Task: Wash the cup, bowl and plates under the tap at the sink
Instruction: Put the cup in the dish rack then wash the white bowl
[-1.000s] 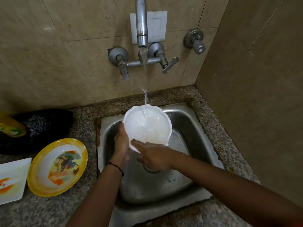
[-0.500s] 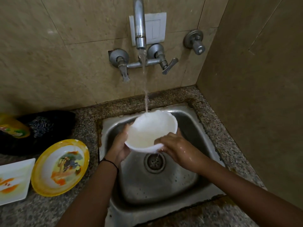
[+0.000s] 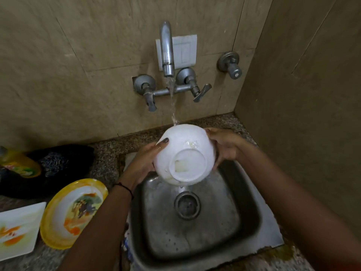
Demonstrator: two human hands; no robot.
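The bowl [image 3: 183, 153] is held inverted over the sink [image 3: 269, 227] under the running tap [image 3: 167, 53], clasped at its sides by the curled left grip [image 3: 144, 161] and right grip [image 3: 224, 147]. The sink is set in a speckled desk [image 3: 105, 153] in a tiled corner. A yellow plate [image 3: 72, 212] and a square plate [image 3: 17, 229] are laid at left. Compared with 0.5 s earlier, the bowl is flipped over.

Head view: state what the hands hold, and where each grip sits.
Both hold the white bowl, base toward camera: left hand grips its left wall, right hand its right wall.
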